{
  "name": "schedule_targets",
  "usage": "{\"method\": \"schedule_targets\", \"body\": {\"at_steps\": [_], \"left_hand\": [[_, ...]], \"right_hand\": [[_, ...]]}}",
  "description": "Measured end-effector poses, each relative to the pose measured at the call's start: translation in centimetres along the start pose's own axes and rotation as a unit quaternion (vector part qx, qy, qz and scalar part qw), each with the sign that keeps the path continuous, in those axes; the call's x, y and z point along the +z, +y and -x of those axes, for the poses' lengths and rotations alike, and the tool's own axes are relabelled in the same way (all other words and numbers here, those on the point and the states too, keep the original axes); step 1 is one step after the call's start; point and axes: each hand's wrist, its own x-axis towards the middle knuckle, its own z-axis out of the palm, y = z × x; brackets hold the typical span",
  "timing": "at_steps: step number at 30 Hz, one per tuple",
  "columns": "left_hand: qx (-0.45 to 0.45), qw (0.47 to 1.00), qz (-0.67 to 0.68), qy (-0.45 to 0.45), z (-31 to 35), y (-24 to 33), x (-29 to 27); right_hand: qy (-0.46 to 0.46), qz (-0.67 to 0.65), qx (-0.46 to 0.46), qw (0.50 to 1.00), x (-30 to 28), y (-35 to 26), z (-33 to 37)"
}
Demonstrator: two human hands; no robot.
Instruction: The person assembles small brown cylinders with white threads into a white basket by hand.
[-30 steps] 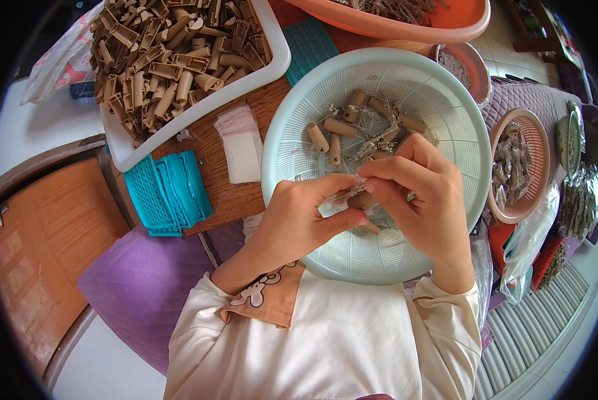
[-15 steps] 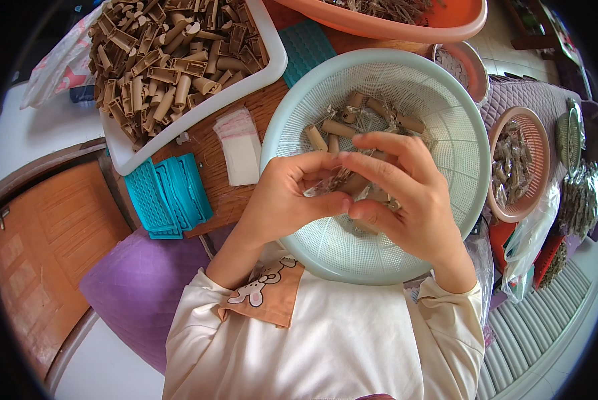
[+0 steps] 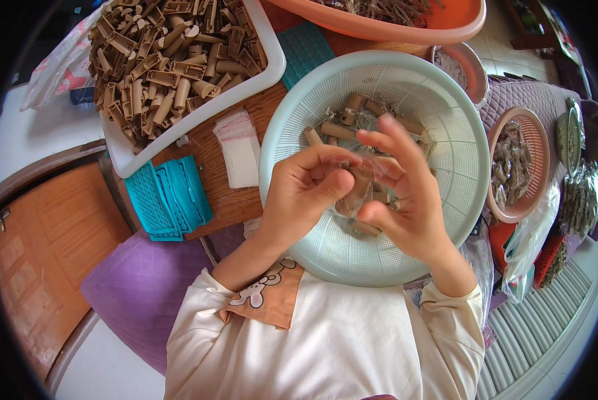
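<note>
Over a pale green mesh basket (image 3: 472, 160), my left hand (image 3: 302, 193) pinches a small clear plastic bag (image 3: 358, 193) between thumb and forefinger. Something brown shows through the bag, though its shape is partly hidden. Just right of the bag is my right hand (image 3: 409, 190), its fingers and thumb spread apart and slightly blurred. I cannot make out whether a fingertip touches the bag. Below the hands, several brown tube-shaped pieces (image 3: 338, 130), some wrapped in clear film, lie in the basket.
A white tray (image 3: 280, 61) heaped with brown plastic pieces stands at the upper left. Flat clear bags (image 3: 239, 150) and teal plastic baskets (image 3: 169, 200) lie on the wooden table (image 3: 209, 160). An orange basin (image 3: 469, 20) is at the back; a pink basket (image 3: 546, 157) of bagged pieces sits right.
My right hand's fingers have lifted and spread away from my left fingertips. The bag now shows more plainly between the hands, still held by my left hand.
</note>
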Motion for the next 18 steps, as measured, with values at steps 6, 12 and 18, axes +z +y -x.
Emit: {"method": "schedule_targets", "body": {"at_steps": [6,12,18], "left_hand": [[0.113,0.992,-0.008,0.047,-0.3,-0.7,1.2],[0.276,0.941,-0.159,0.114,-0.6,-0.6,-0.1],[0.325,0.805,-0.497,0.013,0.6,1.3,-0.4]], "right_hand": [[-0.002,-0.169,0.161,0.972,0.7,0.2,0.8],[-0.007,-0.180,0.191,0.965,0.4,0.2,0.4],[-0.027,-0.312,0.181,0.932,0.7,0.3,0.7]]}}
